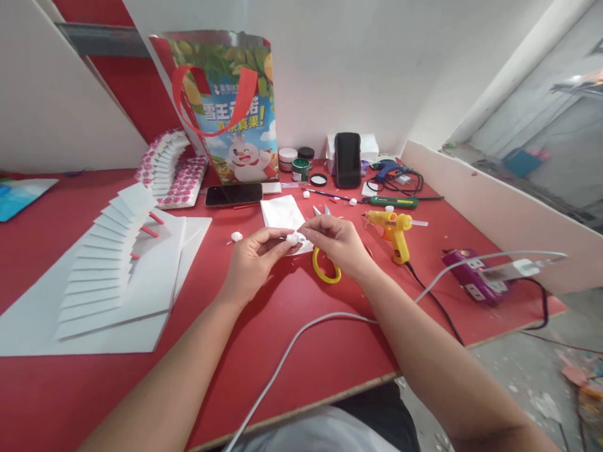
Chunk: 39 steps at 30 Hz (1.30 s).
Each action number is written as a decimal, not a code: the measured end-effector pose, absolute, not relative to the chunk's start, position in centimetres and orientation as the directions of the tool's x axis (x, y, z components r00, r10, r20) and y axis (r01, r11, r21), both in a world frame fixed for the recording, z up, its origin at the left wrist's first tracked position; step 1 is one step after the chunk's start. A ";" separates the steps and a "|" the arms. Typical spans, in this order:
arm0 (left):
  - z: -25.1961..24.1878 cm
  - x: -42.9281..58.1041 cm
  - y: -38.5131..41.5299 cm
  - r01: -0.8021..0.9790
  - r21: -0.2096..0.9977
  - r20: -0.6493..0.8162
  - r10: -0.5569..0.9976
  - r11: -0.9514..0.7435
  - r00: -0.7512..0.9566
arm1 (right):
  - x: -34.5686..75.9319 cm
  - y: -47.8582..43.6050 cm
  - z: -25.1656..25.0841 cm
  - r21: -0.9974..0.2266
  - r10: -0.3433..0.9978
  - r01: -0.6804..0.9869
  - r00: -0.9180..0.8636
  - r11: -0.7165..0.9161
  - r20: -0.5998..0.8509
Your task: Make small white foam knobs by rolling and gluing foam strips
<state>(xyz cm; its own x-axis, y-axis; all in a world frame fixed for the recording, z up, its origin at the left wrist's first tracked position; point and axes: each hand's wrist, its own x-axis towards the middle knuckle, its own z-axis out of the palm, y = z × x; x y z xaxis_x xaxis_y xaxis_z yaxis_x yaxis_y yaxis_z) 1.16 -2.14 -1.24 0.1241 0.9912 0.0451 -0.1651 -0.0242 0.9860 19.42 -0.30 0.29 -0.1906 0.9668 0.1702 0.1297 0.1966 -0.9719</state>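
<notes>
My left hand (252, 260) and my right hand (336, 242) meet above the red table (292, 339), fingers pinched together on a small white foam piece (295, 238). Yellow-handled scissors (326, 267) lie on the table just under my right hand. A white foam sheet (281, 212) lies right behind the hands. Another small white foam bit (236, 236) rests to the left of my left hand.
A white paper staircase model (106, 263) stands at left. A yellow glue gun (394, 229), a purple power strip (473, 282) and a white cable (301, 339) lie at right. Behind: a black phone (233, 194), paint jars (299, 168), a printed bag (226, 103), an upright phone (347, 159).
</notes>
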 end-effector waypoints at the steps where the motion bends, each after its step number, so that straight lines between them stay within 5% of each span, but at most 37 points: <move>1: -1.2 1.2 -2.1 -0.145 0.988 0.061 0.992 -0.044 0.111 | 19.3 -0.4 0.2 -0.960 0.961 0.158 -0.191 0.231 0.200; 11: -2.0 1.2 -2.0 -0.023 0.979 0.205 0.976 -0.204 0.066 | 18.7 -1.0 -0.2 -0.710 0.861 0.488 -0.256 0.508 0.440; 22: -1.6 1.5 -2.3 0.003 0.976 0.216 0.974 -0.216 0.062 | 18.4 -1.3 -0.4 -0.627 0.876 0.624 -0.222 0.466 0.429; 30: -1.3 1.4 -2.3 0.012 0.987 0.160 0.984 -0.161 0.072 | 18.3 -1.2 -0.4 -0.740 0.907 0.527 -0.193 0.418 0.375; 39: -1.3 1.4 -2.1 -0.164 0.985 -0.039 0.998 0.048 0.055 | 18.4 -0.6 -0.1 -0.974 0.985 0.154 -0.072 0.165 0.156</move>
